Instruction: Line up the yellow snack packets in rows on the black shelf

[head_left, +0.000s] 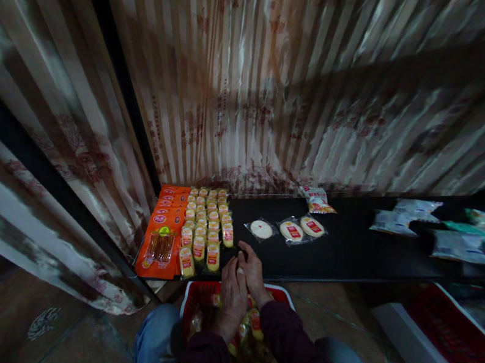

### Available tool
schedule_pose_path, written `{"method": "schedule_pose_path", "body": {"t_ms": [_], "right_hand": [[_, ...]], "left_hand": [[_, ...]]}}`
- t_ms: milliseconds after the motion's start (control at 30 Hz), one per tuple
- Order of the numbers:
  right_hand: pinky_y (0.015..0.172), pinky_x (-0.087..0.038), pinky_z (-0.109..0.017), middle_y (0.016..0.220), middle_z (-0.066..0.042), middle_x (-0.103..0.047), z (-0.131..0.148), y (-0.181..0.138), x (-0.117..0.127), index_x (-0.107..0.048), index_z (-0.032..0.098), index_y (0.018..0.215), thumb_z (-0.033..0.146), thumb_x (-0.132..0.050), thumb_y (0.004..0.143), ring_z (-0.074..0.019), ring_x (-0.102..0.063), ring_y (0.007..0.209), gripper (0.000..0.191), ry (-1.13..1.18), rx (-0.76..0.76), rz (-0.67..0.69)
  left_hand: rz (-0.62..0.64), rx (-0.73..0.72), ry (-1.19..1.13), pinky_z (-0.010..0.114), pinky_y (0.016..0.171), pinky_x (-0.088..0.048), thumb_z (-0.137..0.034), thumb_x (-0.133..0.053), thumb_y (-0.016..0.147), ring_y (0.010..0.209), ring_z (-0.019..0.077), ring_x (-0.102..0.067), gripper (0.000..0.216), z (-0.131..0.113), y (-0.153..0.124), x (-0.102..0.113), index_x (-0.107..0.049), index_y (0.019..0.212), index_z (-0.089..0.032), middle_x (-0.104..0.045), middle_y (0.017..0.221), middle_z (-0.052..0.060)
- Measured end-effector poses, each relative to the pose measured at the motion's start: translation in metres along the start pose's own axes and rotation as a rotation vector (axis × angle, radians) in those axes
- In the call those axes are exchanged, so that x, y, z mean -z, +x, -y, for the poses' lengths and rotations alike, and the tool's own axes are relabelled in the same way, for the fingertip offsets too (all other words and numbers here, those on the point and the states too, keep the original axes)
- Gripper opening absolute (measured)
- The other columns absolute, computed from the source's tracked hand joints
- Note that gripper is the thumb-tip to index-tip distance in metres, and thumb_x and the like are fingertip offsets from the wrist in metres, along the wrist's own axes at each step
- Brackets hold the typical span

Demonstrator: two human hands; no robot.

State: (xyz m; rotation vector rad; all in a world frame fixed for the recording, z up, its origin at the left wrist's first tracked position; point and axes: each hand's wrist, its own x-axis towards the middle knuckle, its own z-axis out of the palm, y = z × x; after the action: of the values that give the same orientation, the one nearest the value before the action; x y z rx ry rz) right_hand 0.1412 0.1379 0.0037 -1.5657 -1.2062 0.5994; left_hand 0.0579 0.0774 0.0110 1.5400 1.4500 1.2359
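My left hand and my right hand are pressed close together at the front edge of the black shelf. Both have their fingers closed; whatever lies between them is hidden. Just beyond, rows of small yellow wrapped cakes stand on the shelf, the front ones near my fingertips. Beneath my forearms is a red basket with a white rim, holding more of the wrapped cakes.
Orange snack packs lie overlapped at the shelf's left end, beside a black post. Right of the cakes are round wrapped pastries and a small bag. Blurred packets lie farther right, above a filled box.
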Motion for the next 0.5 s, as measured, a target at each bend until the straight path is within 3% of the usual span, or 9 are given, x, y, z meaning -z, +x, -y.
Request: {"method": "schedule_pose_path", "body": {"t_ms": [267, 500], "right_hand": [[0.093, -0.05, -0.038, 0.106, -0.01, -0.072, 0.013, -0.025, 0.006, -0.07, 0.017, 0.105, 0.028, -0.046, 0.078, -0.0219, -0.066, 0.095, 0.038, -0.013, 0.018, -0.015], [0.093, -0.05, -0.037, 0.106, -0.009, -0.072, 0.008, -0.041, 0.01, -0.07, 0.017, 0.105, 0.018, -0.046, 0.072, -0.0203, -0.066, 0.094, 0.04, 0.016, 0.018, 0.013]], "left_hand": [[0.022, 0.0, -0.005, 0.044, 0.113, -0.036, -0.039, -0.031, 0.093, 0.128, 0.0222, -0.05, 0.044, 0.001, -0.011, 0.007, -0.061, 0.118, -0.018, -0.063, 0.124, 0.012], [0.062, 0.019, -0.045, 0.045, 0.114, -0.035, -0.034, -0.032, 0.092, 0.128, 0.0212, -0.05, 0.043, 0.0, -0.024, 0.013, -0.061, 0.119, -0.017, -0.062, 0.127, 0.014]]}}
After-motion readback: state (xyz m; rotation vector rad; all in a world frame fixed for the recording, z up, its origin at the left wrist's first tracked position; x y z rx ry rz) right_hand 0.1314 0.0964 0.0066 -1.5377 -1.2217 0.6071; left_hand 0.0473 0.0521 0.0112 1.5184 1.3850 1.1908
